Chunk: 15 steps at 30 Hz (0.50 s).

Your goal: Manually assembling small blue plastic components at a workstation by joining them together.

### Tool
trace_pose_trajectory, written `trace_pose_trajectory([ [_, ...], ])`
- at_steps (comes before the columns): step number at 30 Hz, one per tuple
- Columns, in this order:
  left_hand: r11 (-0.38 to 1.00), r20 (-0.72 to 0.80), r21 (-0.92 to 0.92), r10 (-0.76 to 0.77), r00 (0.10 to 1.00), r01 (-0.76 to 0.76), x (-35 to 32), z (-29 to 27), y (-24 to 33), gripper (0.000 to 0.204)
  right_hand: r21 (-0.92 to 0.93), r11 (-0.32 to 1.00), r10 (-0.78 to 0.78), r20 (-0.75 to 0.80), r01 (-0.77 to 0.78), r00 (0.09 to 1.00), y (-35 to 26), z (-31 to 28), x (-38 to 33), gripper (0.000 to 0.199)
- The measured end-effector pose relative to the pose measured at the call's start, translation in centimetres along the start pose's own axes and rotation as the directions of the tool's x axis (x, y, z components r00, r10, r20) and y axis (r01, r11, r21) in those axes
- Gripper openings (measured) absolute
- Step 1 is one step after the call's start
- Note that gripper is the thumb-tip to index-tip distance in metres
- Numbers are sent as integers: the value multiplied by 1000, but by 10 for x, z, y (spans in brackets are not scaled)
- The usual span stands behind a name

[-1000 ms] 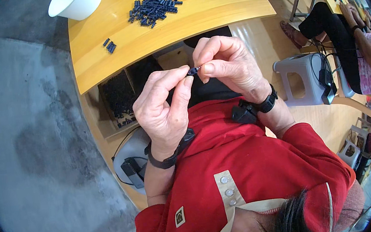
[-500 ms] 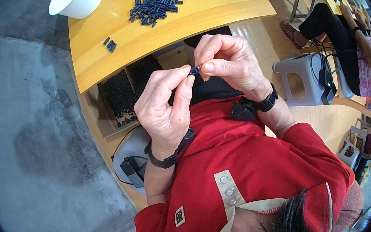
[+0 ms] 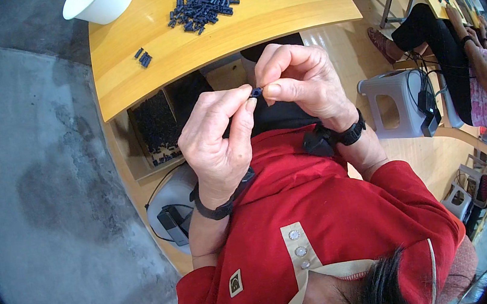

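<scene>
Between my two hands is a small dark blue-black part, short and stubby, mostly covered by fingertips. My left hand pinches one end of it with thumb and forefinger. At its other end the thumb and forefinger of my right hand are closed together, the other fingers curled. Both hands are held up in front of my lap, just off the near edge of the wooden table. A heap of similar dark parts lies on that table, and a few more parts lie apart at the left.
A white tub stands at the table's far left. Under the table is a box of dark small pieces. A white stool with cables stands to my right. Further right, another person sits at a second table.
The small part has turned slightly between my fingertips, and my left hand has shifted a little to the right. Both hands keep their pinch.
</scene>
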<state>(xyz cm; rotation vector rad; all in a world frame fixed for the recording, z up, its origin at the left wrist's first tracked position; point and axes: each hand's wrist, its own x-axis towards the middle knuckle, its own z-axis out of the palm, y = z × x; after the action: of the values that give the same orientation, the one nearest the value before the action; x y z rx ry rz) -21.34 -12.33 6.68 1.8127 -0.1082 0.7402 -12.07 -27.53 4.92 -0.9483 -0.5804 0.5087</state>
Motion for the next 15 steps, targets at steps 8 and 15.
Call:
trace_pose_trajectory([
  [8,997,58,45,60,996,-63,2,-1,0,16,376,838,314,259,-395,913,11,-8,14,16],
  [15,993,-42,-46,-115,992,113,-3,-10,-18,12,188,883,358,325,-431,875,29,-13,36,19],
])
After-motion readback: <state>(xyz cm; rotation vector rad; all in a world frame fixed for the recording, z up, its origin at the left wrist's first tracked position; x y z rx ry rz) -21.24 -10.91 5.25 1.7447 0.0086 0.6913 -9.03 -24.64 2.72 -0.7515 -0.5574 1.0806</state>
